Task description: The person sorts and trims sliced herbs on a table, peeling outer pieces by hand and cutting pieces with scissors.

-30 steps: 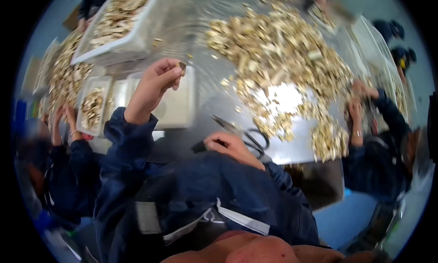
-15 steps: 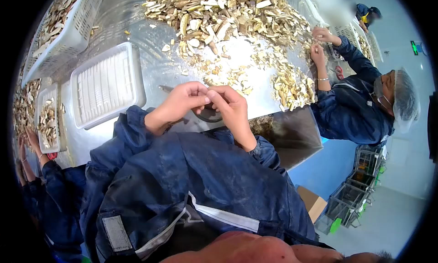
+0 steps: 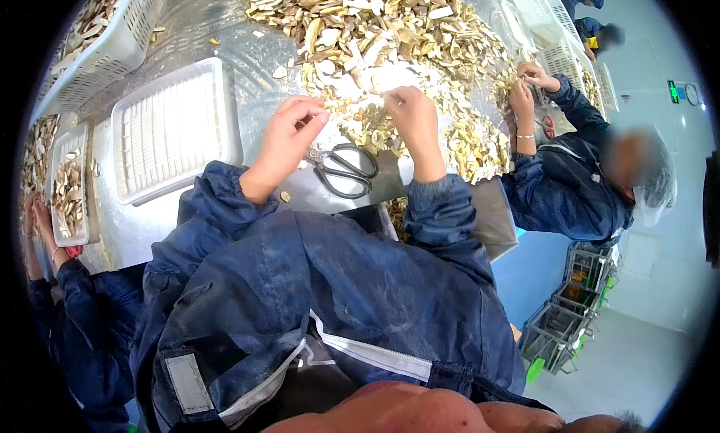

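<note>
My left hand (image 3: 289, 136) is over the near part of the metal table, its fingers curled and thumb brought up to them; anything in that pinch is too small to make out. To the right, my right hand (image 3: 415, 125) reaches over the near edge of a pile of dried mushroom slices (image 3: 382, 28), fingers bent together. Whether its fingertips hold a slice is unclear. Between and below my hands lie black-handled scissors (image 3: 345, 170) on the tabletop, untouched. Smaller pale mushroom bits (image 3: 472, 144) spread beside my right hand.
A white ribbed tray (image 3: 176, 133) stands left of my left hand. Beyond it are a perforated white crate (image 3: 124, 54) of slices and a small tray (image 3: 84, 133) with pieces. Co-workers' hands (image 3: 529, 88) work at the right; another person's hands (image 3: 43, 221) show far left.
My hands were together over the scissors and have moved apart, left hand up and leftward, right hand up and rightward. The scissors now show fully.
</note>
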Tool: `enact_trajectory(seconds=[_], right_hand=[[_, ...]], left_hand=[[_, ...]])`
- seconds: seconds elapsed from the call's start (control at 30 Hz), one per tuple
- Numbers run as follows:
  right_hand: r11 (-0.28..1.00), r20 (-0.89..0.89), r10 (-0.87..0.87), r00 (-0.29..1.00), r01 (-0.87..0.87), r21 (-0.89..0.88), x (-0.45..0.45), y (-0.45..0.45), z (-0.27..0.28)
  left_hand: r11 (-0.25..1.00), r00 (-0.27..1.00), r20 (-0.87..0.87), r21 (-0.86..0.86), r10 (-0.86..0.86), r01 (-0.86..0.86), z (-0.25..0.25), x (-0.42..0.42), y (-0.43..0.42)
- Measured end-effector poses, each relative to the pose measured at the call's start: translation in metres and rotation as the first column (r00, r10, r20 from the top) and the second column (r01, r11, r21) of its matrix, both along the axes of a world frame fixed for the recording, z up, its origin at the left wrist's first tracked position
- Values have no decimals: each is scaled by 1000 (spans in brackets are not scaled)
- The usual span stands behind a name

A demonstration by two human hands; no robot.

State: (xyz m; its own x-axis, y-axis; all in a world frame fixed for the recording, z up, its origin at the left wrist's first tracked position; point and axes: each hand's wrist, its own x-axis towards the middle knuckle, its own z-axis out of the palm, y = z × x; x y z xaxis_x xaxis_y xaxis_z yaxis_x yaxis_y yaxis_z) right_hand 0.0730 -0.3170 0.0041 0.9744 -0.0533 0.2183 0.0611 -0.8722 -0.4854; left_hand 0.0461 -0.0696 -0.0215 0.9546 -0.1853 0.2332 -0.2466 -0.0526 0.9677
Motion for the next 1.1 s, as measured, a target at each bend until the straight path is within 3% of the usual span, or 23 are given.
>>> enact_trajectory(seconds=[0.13, 0.27, 0.37, 0.4, 0.47, 0.5, 0.63, 0.8, 0.97, 1.03, 1.1], right_hand=[[986, -40, 48, 998, -53, -157, 21, 0, -3], [978, -157, 99, 983, -125, -165, 33, -4, -8], [996, -119, 0, 993, -10, -84, 23, 6, 2], [988, -199, 10, 980, 21, 153, 20, 8, 6], [803, -345, 76, 935, 147, 577, 5, 14, 18], [702, -395, 151, 906, 183, 688, -8, 31, 38], [568, -342, 265, 901, 141, 811, -26, 46, 40], [570, -274, 396, 877, -1, 822, -40, 69, 26], [736, -324, 342, 882, -37, 676, -44, 81, 21], [906, -244, 220, 945, -105, 409, -44, 85, 18], [965, -144, 203, 968, -173, 195, -44, 85, 16]], left_hand=[[995, 999, -27, -86, 43, -46, 5, 0, 12], [992, 997, 5, -94, 82, -82, 1, 5, 19], [988, 996, -7, -125, 94, -94, -3, 6, 21], [985, 995, -15, -139, 99, -100, -4, 7, 22], [990, 993, -105, -123, 56, -68, -6, 5, 26], [992, 988, -149, -116, 30, -48, -7, 4, 27], [977, 963, -258, -213, -83, 27, 2, 0, 26], [861, 825, -451, -502, -339, 80, 19, -10, 20], [889, 799, -501, -449, -334, 90, -3, -7, 22], [896, 808, -517, -444, -282, 29, -7, -3, 26], [875, 793, -536, -483, -289, -7, -3, -2, 28]])
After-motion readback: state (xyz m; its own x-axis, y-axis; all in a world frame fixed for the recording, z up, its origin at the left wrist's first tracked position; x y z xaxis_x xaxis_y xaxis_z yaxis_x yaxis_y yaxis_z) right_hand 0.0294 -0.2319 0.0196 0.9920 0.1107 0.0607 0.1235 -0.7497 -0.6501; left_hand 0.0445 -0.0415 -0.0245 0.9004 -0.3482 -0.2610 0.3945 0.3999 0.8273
